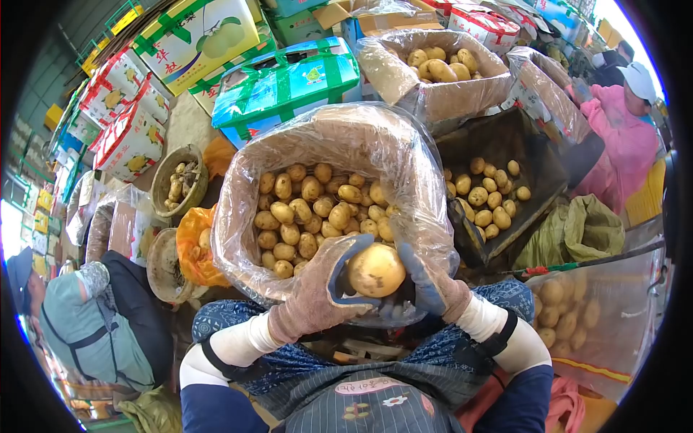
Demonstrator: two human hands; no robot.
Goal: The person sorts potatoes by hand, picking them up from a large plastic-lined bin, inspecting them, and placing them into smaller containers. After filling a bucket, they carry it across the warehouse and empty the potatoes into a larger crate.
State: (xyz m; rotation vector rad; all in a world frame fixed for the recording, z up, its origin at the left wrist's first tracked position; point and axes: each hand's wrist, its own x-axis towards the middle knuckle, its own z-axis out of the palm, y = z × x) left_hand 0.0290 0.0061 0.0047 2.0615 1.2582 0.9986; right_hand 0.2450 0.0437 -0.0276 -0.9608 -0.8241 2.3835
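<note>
One large, pale yellow potato (376, 270) with brownish marks is held just over the near rim of a plastic-lined carton (339, 123). My left hand (325, 283), in a brown and blue-grey work glove, curls around its left side. Against its right side press the fingers of my right hand (433, 283), gloved the same way. Many smaller potatoes (310, 209) lie inside the carton beyond my hands. Parts of the fingers behind and under the large potato are hidden.
A black sheet-lined container (534, 209) of potatoes stands at right. Behind it is another potato carton (447, 94). Left are a basin (198, 191) and an orange bag (191, 249). People sit at both sides: a pink sleeve (613, 123), a teal top (86, 325).
</note>
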